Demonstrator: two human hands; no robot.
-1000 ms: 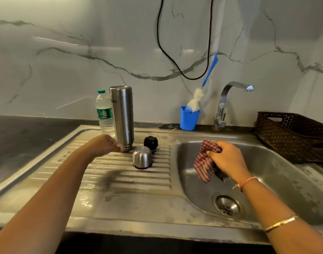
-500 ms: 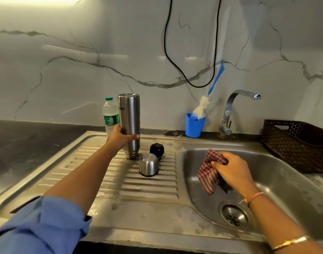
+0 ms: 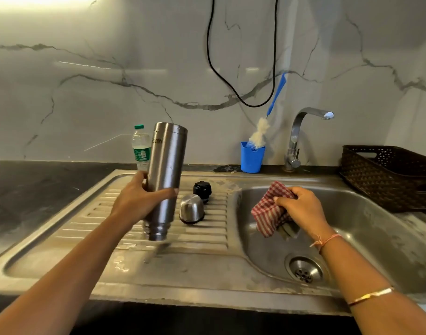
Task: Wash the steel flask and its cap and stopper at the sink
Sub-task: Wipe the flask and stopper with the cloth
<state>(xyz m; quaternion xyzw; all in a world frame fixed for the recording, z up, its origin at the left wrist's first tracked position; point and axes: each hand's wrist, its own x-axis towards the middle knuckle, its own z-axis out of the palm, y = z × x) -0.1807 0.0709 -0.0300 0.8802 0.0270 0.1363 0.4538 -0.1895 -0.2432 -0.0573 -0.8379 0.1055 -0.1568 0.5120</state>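
My left hand (image 3: 139, 199) grips the steel flask (image 3: 167, 165) round its lower half and holds it upside down and slightly tilted, its threaded mouth just above the ribbed drainboard (image 3: 105, 213). The steel cap (image 3: 191, 209) stands mouth-down on the drainboard right of the flask. Behind it sits the black stopper (image 3: 202, 189). My right hand (image 3: 301, 209) holds a red-checked cloth (image 3: 265, 213) bunched up over the sink basin (image 3: 376, 228).
A plastic water bottle (image 3: 140, 148) stands behind the flask. A blue cup (image 3: 252, 158) with a bottle brush (image 3: 261, 132) sits beside the tap (image 3: 301, 131). A dark woven basket (image 3: 388, 175) is on the right counter. A black cable (image 3: 241, 97) hangs on the wall.
My left hand reached the flask, took hold of it and has lifted it off the drainboard toward me. The right hand with the cloth stayed over the basin.
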